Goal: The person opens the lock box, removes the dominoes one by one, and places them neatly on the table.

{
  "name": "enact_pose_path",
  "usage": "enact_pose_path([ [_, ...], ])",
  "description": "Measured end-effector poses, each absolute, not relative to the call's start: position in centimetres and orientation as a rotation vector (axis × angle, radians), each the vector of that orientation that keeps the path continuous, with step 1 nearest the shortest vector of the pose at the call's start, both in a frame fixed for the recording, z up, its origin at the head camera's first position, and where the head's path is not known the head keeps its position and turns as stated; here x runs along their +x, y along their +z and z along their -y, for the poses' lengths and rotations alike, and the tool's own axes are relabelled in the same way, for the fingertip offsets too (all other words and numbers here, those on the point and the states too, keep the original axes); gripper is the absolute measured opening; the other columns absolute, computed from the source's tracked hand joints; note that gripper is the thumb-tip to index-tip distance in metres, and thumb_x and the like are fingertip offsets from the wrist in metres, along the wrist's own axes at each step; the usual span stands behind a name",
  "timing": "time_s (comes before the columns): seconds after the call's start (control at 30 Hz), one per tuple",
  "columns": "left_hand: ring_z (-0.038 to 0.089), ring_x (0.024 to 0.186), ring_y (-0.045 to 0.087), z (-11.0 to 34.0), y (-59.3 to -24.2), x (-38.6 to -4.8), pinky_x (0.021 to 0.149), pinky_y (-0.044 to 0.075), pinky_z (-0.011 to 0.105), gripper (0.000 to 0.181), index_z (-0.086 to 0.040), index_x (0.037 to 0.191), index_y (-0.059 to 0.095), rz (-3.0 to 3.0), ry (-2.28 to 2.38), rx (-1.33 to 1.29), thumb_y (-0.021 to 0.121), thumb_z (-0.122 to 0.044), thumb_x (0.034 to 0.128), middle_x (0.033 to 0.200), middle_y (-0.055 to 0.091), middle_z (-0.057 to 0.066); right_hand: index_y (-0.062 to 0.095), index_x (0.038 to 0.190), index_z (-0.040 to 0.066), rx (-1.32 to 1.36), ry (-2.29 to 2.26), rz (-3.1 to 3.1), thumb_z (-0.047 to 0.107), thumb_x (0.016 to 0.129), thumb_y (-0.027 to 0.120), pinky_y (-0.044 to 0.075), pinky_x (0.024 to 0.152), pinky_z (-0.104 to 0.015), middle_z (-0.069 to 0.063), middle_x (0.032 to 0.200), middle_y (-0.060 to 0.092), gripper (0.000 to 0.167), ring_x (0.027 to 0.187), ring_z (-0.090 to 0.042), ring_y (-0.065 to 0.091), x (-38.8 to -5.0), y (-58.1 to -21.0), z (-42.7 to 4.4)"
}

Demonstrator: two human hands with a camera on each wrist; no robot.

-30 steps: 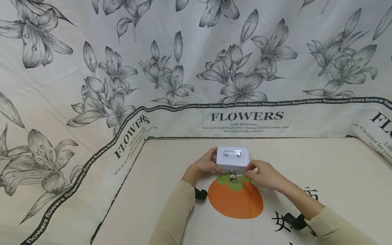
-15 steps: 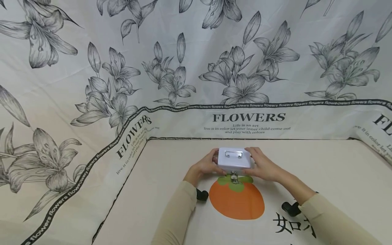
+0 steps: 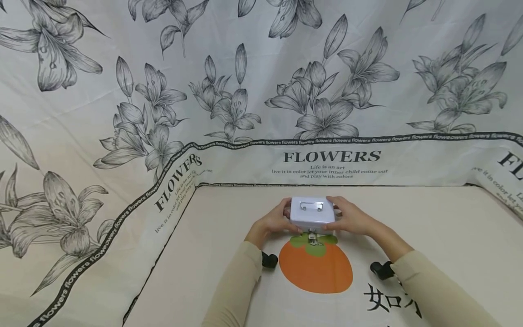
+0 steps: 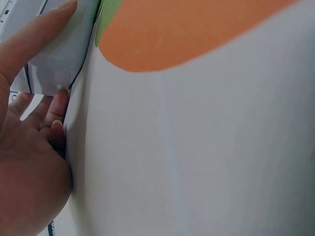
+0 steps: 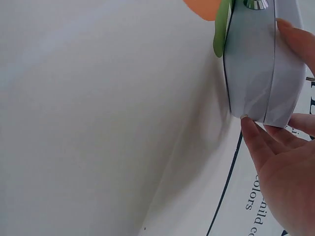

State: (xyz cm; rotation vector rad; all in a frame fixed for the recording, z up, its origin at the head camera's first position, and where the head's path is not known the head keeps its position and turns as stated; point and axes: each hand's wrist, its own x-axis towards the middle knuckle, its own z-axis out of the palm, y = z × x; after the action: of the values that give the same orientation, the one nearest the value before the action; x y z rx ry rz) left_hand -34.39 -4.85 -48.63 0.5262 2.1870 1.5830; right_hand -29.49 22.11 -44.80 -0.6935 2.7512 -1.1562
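A small white cash box [image 3: 312, 212] with a metal handle on its lid sits near the far side of the table, lid down. Keys [image 3: 313, 239] hang from the lock on its front. My left hand [image 3: 273, 220] grips the left side, thumb along the front face; in the left wrist view its fingertips touch the box's end. On the other side my right hand [image 3: 353, 219] holds the box, thumb at the front and fingers round the right end. The right wrist view shows the round lock [image 5: 256, 4] and the seam between lid and body.
An orange persimmon print [image 3: 315, 268] with green leaves lies on the pale table cover, just in front of the box. Black printed characters [image 3: 377, 299] are at the right. Behind stands a white flower-printed curtain [image 3: 229, 163]. Black wrist devices [image 3: 382, 270] show beside both forearms.
My right hand has shifted from the box's front right corner to its right side, its fingers now reaching the back corner. The left hand keeps its place.
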Motion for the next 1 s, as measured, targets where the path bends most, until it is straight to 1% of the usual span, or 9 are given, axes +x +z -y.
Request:
enact_pose_path([
  [0.23, 0.017, 0.103, 0.052, 4.87, -48.87, -34.39, 0.095, 0.042, 0.031, 0.106, -0.015, 0.154, 0.032, -2.207, 1.555, 0.527, 0.092, 0.003, 0.0679, 0.123, 0.055, 0.004, 0.029, 0.151, -0.016, -0.698, -1.183, -2.715, 0.027, 0.077, 0.089, 0.042, 0.106, -0.057, -0.036, 0.15, 0.037, 0.105, 0.132, -0.055, 0.047, -29.69, -44.84, -22.11],
  [0.4, 0.017, 0.102, 0.052, 4.75, -48.95, -34.45, 0.095, 0.041, 0.03, 0.107, -0.015, 0.154, 0.031, -2.224, 1.547, 0.544, 0.092, 0.003, 0.0681, 0.124, 0.054, 0.003, 0.03, 0.151, -0.015, -0.691, -1.189, -2.737, 0.028, 0.076, 0.09, 0.04, 0.107, -0.059, -0.034, 0.151, 0.039, 0.105, 0.133, -0.055, 0.047, -29.8, -44.95, -22.33],
  [0.57, 0.017, 0.102, 0.051, 4.66, -48.92, -34.41, 0.095, 0.04, 0.031, 0.106, -0.017, 0.154, 0.032, -2.25, 1.528, 0.53, 0.092, 0.001, 0.0685, 0.125, 0.054, 0.002, 0.032, 0.152, -0.012, -0.667, -1.194, -2.75, 0.031, 0.076, 0.09, 0.042, 0.105, -0.06, -0.033, 0.151, 0.041, 0.105, 0.132, -0.054, 0.048, -29.9, -45.17, -22.38],
  [0.73, 0.017, 0.104, 0.051, 4.65, -48.95, -34.33, 0.097, 0.04, 0.032, 0.106, -0.018, 0.155, 0.032, -2.259, 1.517, 0.519, 0.093, 0.0, 0.0691, 0.129, 0.053, 0.001, 0.035, 0.151, -0.009, -0.626, -1.166, -2.774, 0.034, 0.073, 0.091, 0.039, 0.107, -0.064, -0.03, 0.148, 0.046, 0.105, 0.132, -0.052, 0.049, -30.07, -45.33, -22.47],
  [1.0, 0.017, 0.108, 0.053, 4.66, -48.89, -34.44, 0.102, 0.042, 0.035, 0.106, -0.016, 0.156, 0.032, -2.252, 1.526, 0.525, 0.091, 0.002, 0.0699, 0.134, 0.052, 0.003, 0.038, 0.149, -0.01, -0.635, -1.168, -2.786, 0.035, 0.071, 0.093, 0.044, 0.104, -0.06, -0.029, 0.144, 0.052, 0.105, 0.129, -0.05, 0.053, -30.51, -45.49, -22.54],
])
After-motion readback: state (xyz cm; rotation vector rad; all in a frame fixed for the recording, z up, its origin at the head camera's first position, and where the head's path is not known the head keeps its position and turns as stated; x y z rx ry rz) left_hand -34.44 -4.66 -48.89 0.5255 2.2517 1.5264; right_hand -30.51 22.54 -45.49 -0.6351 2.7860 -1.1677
